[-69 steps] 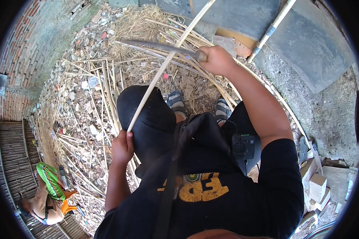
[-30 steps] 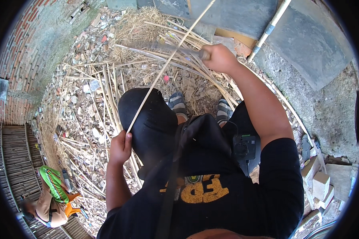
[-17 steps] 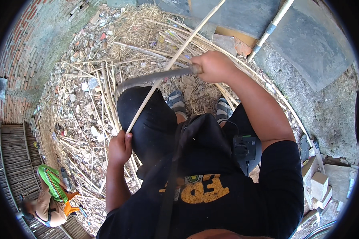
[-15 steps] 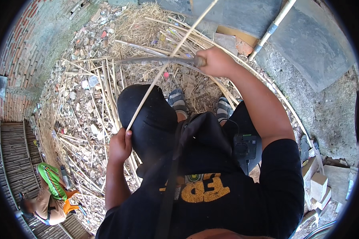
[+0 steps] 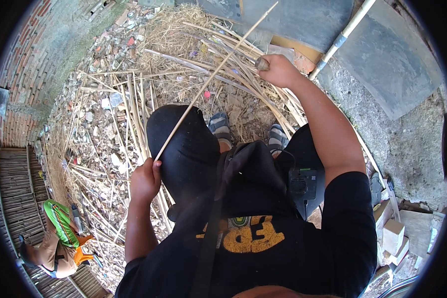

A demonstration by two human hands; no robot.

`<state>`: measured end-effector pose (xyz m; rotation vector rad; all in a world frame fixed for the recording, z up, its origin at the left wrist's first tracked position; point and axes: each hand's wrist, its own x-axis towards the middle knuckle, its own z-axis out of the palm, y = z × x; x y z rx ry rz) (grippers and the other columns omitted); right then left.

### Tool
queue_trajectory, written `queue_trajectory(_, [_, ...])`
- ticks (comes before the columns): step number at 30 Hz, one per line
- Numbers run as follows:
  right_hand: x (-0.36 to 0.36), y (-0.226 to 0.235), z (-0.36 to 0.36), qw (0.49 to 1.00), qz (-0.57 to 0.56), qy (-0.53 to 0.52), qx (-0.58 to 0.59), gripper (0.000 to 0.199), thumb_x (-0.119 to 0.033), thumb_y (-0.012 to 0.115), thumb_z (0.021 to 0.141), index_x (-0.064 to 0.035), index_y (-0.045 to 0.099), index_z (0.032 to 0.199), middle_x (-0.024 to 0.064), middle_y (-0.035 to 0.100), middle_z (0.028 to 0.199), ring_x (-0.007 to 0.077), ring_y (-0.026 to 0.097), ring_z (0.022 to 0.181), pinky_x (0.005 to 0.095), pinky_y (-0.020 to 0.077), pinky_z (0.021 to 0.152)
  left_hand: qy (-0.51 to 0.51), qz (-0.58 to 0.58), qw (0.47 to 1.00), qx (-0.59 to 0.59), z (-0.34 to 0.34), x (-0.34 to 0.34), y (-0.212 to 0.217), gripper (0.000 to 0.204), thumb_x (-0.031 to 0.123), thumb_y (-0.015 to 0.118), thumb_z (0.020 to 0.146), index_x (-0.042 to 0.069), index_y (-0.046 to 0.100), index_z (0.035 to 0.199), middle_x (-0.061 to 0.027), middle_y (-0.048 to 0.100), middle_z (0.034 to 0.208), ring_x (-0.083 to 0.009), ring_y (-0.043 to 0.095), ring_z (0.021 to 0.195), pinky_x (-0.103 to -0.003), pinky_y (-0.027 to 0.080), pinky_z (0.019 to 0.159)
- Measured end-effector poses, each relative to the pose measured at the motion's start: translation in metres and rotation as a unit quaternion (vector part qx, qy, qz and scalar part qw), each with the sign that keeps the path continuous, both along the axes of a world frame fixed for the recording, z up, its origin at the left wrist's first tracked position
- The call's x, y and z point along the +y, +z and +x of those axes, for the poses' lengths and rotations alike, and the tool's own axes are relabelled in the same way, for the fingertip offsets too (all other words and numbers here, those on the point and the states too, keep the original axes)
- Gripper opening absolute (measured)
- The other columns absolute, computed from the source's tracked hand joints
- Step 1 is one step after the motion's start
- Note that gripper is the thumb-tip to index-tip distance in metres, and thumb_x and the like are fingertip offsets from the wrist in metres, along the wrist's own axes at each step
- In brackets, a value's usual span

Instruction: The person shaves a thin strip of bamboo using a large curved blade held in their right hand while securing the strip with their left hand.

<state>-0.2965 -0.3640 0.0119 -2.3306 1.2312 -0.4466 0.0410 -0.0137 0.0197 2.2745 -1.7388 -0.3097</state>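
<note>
My left hand (image 5: 145,181) grips the lower end of a long thin pale cane (image 5: 208,82) that slants up to the right, across my black-clad knee. My right hand (image 5: 279,70) is raised beside the cane's upper part, closed around the brown handle (image 5: 261,63) of a cutting tool. Its blade cannot be made out here. A heap of cut canes and dry straw (image 5: 134,99) covers the ground in front of my sandalled feet (image 5: 219,125).
A brick wall (image 5: 20,64) curves along the left. Woven slat panels (image 5: 12,184) lie at lower left, where another person in green (image 5: 59,228) crouches. A white pipe (image 5: 342,35) and grey slabs (image 5: 382,64) are at upper right, small blocks (image 5: 392,233) at right.
My right hand has swung the long dark blade along the cane, then lifted up and to the right; the blade no longer shows. My left hand keeps its hold on the cane.
</note>
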Motion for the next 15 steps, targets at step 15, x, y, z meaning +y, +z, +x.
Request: queue_trajectory(15, [0.013,0.015,-0.004,0.999,-0.016,0.008,-0.033,0.035,-0.03,0.076,0.082,-0.0082,0.072,0.108,0.0151,0.072,0.088,0.0317,0.068,0.079,0.04,0.0536,0.075,-0.007,-0.02,0.999,0.05,0.007,0.017,-0.007,0.036,0.027,0.052,0.104,0.003,0.049,0.078,-0.024,0.054,0.06,-0.0475,0.056,0.059,-0.052,0.04,0.054])
